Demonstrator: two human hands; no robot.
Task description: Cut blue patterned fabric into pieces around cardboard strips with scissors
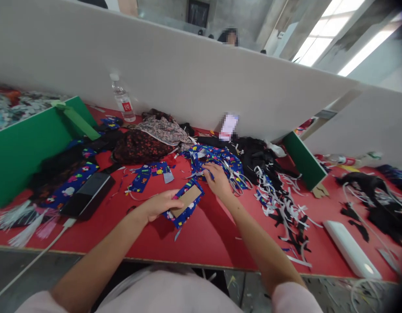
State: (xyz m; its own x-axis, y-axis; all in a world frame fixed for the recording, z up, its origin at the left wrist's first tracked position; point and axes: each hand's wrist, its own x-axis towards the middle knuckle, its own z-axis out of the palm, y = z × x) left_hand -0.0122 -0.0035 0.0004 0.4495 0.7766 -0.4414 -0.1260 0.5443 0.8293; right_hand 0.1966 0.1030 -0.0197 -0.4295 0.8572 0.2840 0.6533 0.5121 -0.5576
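My left hand (pixel 163 204) is closed on a blue patterned fabric piece (pixel 192 205) with a brown cardboard rectangle (pixel 188 201) lying on it; the thumb presses on the card. My right hand (pixel 217 177) reaches over a blue patterned fabric pile (pixel 232 157), fingers apart and slightly bent, with nothing visible in them. Scissors (pixel 235 176) lie on that pile, just right of my right hand. Cut blue fabric pieces (pixel 141 178) rest on the red table (pixel 139 239), beyond my left hand.
Dark floral cloth (pixel 139 145) and black fabric (pixel 253 152) are heaped at the back. A water bottle (pixel 123 100) and phone (pixel 229 126) stand by the partition. Scraps (pixel 282 204) and a white device (pixel 351 248) lie right; a cabled black device (pixel 86 195) lies left.
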